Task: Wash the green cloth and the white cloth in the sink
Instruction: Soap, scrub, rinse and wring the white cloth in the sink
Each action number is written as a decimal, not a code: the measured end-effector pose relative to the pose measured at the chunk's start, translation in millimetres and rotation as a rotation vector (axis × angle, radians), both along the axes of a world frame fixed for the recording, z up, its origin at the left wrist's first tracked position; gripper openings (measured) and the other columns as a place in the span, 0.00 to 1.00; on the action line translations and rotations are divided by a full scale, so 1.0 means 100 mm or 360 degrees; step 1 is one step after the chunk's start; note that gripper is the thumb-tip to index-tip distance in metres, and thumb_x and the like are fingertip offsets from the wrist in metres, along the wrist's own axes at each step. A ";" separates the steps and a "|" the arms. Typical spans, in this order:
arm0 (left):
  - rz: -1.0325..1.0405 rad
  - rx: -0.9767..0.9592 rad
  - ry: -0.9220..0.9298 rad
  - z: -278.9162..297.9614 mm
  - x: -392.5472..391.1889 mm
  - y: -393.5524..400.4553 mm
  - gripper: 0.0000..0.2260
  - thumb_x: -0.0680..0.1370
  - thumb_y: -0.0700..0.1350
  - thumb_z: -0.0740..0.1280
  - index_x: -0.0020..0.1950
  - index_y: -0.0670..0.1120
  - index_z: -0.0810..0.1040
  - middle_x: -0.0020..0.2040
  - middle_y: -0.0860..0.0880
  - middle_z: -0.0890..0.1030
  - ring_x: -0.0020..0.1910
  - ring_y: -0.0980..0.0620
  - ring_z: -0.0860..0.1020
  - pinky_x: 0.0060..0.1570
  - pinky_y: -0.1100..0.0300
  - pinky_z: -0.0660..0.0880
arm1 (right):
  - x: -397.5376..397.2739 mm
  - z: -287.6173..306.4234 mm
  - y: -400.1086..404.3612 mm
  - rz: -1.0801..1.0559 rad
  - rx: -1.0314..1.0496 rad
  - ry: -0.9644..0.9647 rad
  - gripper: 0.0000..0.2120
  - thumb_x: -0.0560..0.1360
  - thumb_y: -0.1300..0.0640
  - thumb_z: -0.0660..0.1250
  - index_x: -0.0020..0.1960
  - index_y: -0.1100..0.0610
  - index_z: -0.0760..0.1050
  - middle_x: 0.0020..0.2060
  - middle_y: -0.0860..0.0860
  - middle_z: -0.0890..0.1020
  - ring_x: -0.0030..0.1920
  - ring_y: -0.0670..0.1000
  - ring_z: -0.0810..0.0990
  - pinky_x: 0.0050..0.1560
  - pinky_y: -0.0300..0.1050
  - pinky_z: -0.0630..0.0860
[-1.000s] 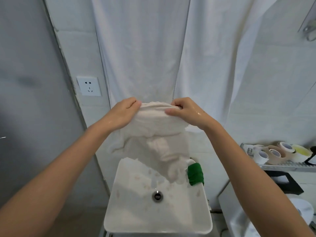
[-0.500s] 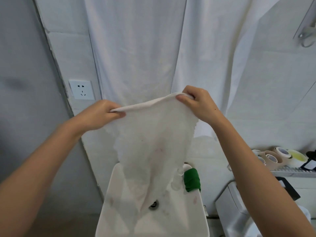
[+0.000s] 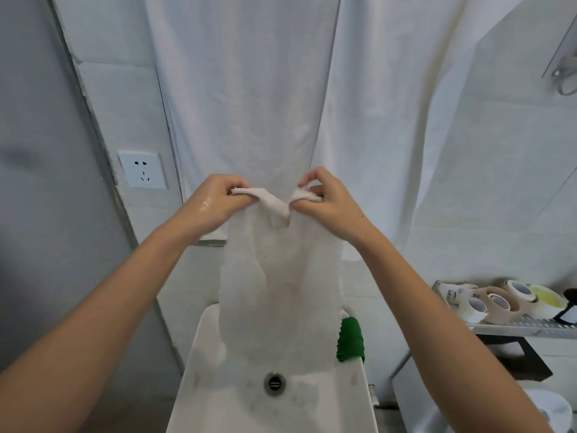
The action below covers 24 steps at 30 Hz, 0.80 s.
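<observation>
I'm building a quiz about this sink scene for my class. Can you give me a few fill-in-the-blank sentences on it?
1. Both hands, the left hand and the right hand, hold up the ____ cloth by its top edge.
2. The green cloth sits on the sink rim, on the ____ side.
3. Rolls of ____ lie on the metal shelf.
4. A power socket is on the wall to the ____.

Missing words: white; right; tape; left

Both bare forearms are raised forward and angled inward, so that the 2 hands are brought close together at chest height. The left hand is curled in a pinch, its back wet and shiny. The right hand is likewise pinched, thumb and fingers bent.
</observation>
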State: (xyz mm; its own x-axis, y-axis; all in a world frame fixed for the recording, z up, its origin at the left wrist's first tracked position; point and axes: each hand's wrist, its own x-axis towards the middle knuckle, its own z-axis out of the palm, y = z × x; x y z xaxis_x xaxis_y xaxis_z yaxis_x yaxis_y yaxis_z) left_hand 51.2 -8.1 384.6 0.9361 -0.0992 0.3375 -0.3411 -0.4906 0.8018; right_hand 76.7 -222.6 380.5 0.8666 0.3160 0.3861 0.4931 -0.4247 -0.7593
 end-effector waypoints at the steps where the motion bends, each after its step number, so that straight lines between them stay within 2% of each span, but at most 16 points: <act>1: -0.0015 -0.0018 -0.0007 0.01 0.01 -0.07 0.05 0.76 0.39 0.67 0.44 0.36 0.79 0.35 0.45 0.73 0.31 0.58 0.68 0.28 0.69 0.63 | -0.03 -0.01 0.07 0.0060 0.0019 0.0071 0.13 0.71 0.57 0.72 0.53 0.51 0.72 0.28 0.44 0.72 0.31 0.45 0.69 0.34 0.38 0.64; 3: -0.0048 -0.0030 0.0015 0.00 0.02 -0.18 0.02 0.74 0.37 0.69 0.42 0.39 0.79 0.34 0.47 0.74 0.30 0.58 0.69 0.28 0.69 0.64 | -0.08 -0.04 0.19 0.0142 -0.0062 0.0108 0.19 0.70 0.54 0.73 0.60 0.51 0.73 0.24 0.40 0.71 0.29 0.41 0.69 0.33 0.34 0.63; 4: -0.0058 -0.0025 0.0031 -0.01 0.02 -0.21 0.02 0.73 0.37 0.70 0.42 0.41 0.78 0.33 0.47 0.75 0.29 0.58 0.69 0.28 0.68 0.65 | -0.09 -0.04 0.24 0.0174 -0.0104 0.0107 0.19 0.70 0.52 0.72 0.60 0.51 0.75 0.24 0.39 0.73 0.29 0.41 0.71 0.35 0.34 0.64; 7: -0.0059 -0.0053 0.0039 -0.07 0.02 -0.24 0.06 0.71 0.37 0.72 0.40 0.43 0.75 0.31 0.48 0.76 0.27 0.59 0.71 0.29 0.67 0.66 | -0.12 -0.06 0.30 0.0231 -0.0081 0.0138 0.18 0.67 0.44 0.68 0.54 0.50 0.79 0.26 0.40 0.73 0.31 0.42 0.72 0.37 0.40 0.67; 10: -0.0067 -0.0155 0.0004 -0.14 -0.02 -0.20 0.08 0.65 0.41 0.70 0.39 0.46 0.73 0.31 0.49 0.77 0.29 0.56 0.71 0.29 0.65 0.66 | -0.15 -0.11 0.31 0.0181 -0.0105 0.0124 0.22 0.67 0.39 0.70 0.41 0.61 0.78 0.26 0.45 0.65 0.30 0.46 0.64 0.35 0.44 0.59; 12: -0.0089 -0.0151 -0.0027 -0.19 -0.04 -0.19 0.07 0.64 0.42 0.68 0.39 0.48 0.72 0.31 0.51 0.75 0.30 0.56 0.70 0.29 0.64 0.65 | -0.15 -0.14 0.31 0.0164 -0.0136 0.0082 0.23 0.70 0.43 0.72 0.36 0.65 0.75 0.27 0.47 0.64 0.31 0.47 0.62 0.35 0.46 0.58; 14: -0.0137 -0.0190 -0.0066 -0.23 -0.08 -0.19 0.07 0.65 0.42 0.67 0.40 0.47 0.72 0.33 0.51 0.75 0.30 0.59 0.70 0.30 0.66 0.66 | -0.16 -0.17 0.31 0.0227 -0.0091 0.0065 0.19 0.73 0.48 0.72 0.38 0.64 0.76 0.27 0.47 0.66 0.31 0.47 0.64 0.34 0.45 0.59; 17: -0.0194 -0.0241 -0.0114 -0.28 -0.12 -0.20 0.06 0.69 0.42 0.69 0.42 0.46 0.73 0.35 0.50 0.76 0.31 0.61 0.72 0.31 0.70 0.67 | -0.20 -0.17 0.29 0.0311 0.0014 0.0087 0.16 0.72 0.49 0.71 0.40 0.64 0.79 0.29 0.49 0.70 0.33 0.47 0.66 0.35 0.43 0.60; 20: -0.0216 -0.0321 -0.0101 -0.38 -0.14 -0.23 0.04 0.75 0.39 0.70 0.43 0.43 0.75 0.34 0.55 0.76 0.31 0.63 0.72 0.31 0.72 0.67 | -0.21 -0.17 0.26 0.0345 0.0098 0.0140 0.13 0.76 0.55 0.69 0.40 0.64 0.81 0.31 0.52 0.74 0.35 0.47 0.69 0.36 0.40 0.63; 22: -0.0221 -0.0389 -0.0094 -0.46 -0.14 -0.25 0.04 0.74 0.42 0.69 0.44 0.42 0.76 0.36 0.53 0.79 0.36 0.60 0.75 0.37 0.68 0.70 | -0.21 -0.18 0.24 0.0352 0.0118 0.0152 0.13 0.77 0.55 0.68 0.40 0.63 0.81 0.33 0.53 0.78 0.36 0.50 0.74 0.40 0.41 0.66; 24: -0.0216 -0.0392 -0.0061 -0.57 -0.13 -0.25 0.11 0.72 0.48 0.68 0.46 0.40 0.76 0.39 0.45 0.79 0.39 0.54 0.75 0.41 0.59 0.72 | -0.21 -0.17 0.21 0.0288 0.0186 0.0158 0.14 0.77 0.54 0.66 0.36 0.60 0.79 0.30 0.50 0.78 0.34 0.49 0.74 0.39 0.40 0.67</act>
State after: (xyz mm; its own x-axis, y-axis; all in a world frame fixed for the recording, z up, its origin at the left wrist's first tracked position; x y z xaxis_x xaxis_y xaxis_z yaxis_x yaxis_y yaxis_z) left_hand 38.1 -33.6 327.2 0.9059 -0.1335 0.4019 -0.4228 -0.2303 0.8765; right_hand 56.2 -201.2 363.3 0.8355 0.4276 0.3450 0.4738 -0.2428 -0.8465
